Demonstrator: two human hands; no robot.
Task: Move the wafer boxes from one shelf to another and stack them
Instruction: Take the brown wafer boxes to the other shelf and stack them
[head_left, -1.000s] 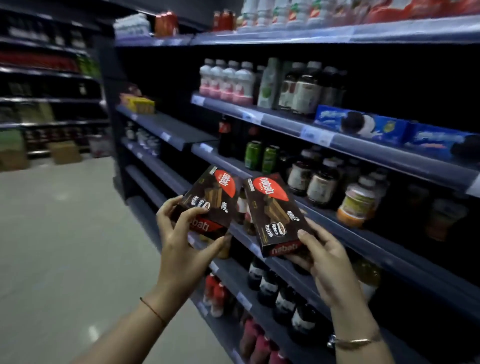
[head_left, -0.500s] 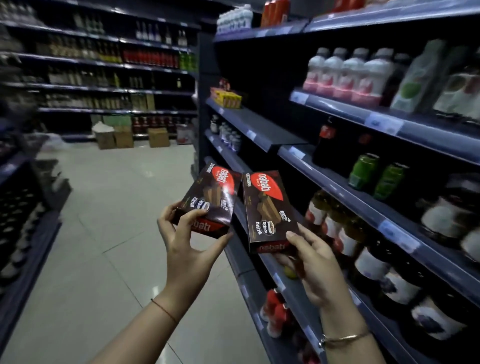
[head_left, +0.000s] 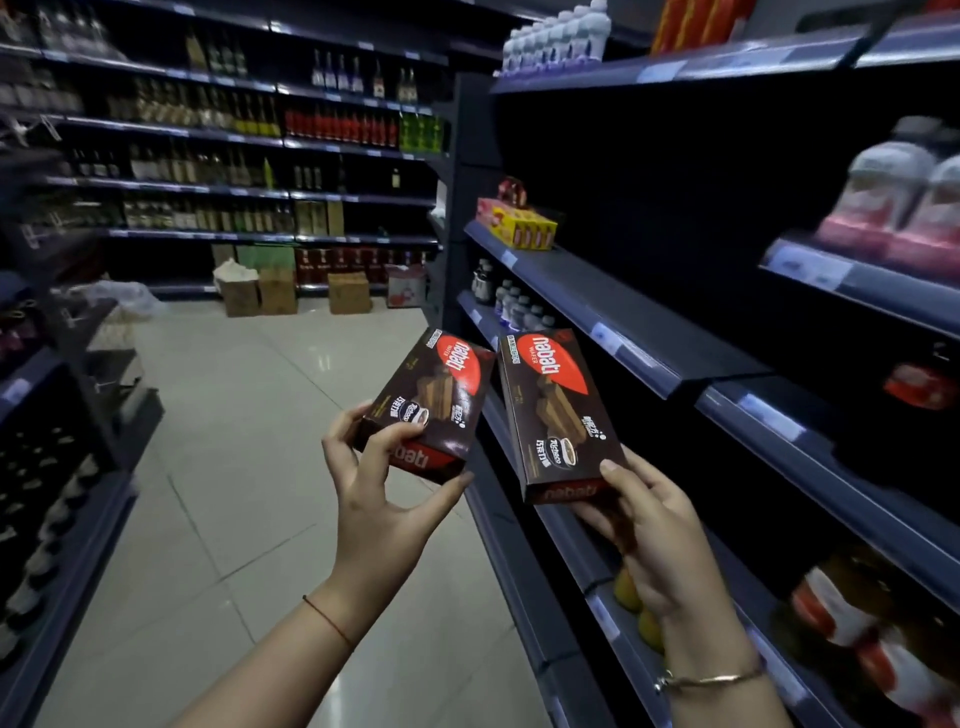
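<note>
I hold two dark brown wafer boxes with red "nabati" labels at chest height in the aisle. My left hand (head_left: 382, 491) grips the left wafer box (head_left: 434, 400) by its lower end, tilted to the right. The right wafer box (head_left: 558, 410) stands nearly upright, with my right hand (head_left: 652, 535) closed around its bottom edge. The two boxes sit side by side, almost touching at their upper corners. Beyond them a dark shelf board (head_left: 613, 296) runs along the right, mostly bare.
Yellow and red packs (head_left: 522, 223) sit at the far end of that shelf. Bottles (head_left: 904, 202) and jars (head_left: 852, 618) fill the shelves at the right. The tiled floor (head_left: 239, 441) stretches ahead to cardboard cartons (head_left: 293, 293) and a bottle wall. Another dark rack (head_left: 57, 441) lines the left.
The view has swung left along the aisle, so the crowded bottle shelves slid off to the right and the bare shelf came into view. Both hands kept their boxes, held side by side.
</note>
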